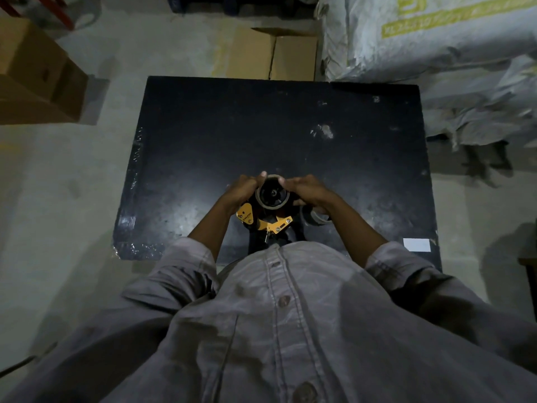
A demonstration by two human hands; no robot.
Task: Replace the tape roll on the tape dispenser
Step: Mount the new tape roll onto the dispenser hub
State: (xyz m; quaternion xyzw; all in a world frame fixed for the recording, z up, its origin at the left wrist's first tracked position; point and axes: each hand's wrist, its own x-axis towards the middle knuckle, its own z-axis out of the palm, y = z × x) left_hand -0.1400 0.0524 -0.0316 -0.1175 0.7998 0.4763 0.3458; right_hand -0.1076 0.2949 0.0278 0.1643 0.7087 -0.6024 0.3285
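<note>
A yellow and black tape dispenser (pixel 268 223) lies on the black table (pixel 203 141) near its front edge, close to my body. A tape roll (pixel 272 205) sits around the dispenser's black hub. My left hand (pixel 244 189) grips the roll from the left, fingers curled over its top rim. From the right, my right hand (pixel 306 190) holds the same roll. A second tape roll (pixel 316 217) lies on the table just under my right wrist, mostly hidden.
A white label (pixel 416 245) sticks to the table's front right corner. Cardboard boxes (pixel 273 53) stand on the floor behind the table, with another cardboard box (pixel 35 74) at the far left. Large grey sacks (pixel 436 53) pile up at the right.
</note>
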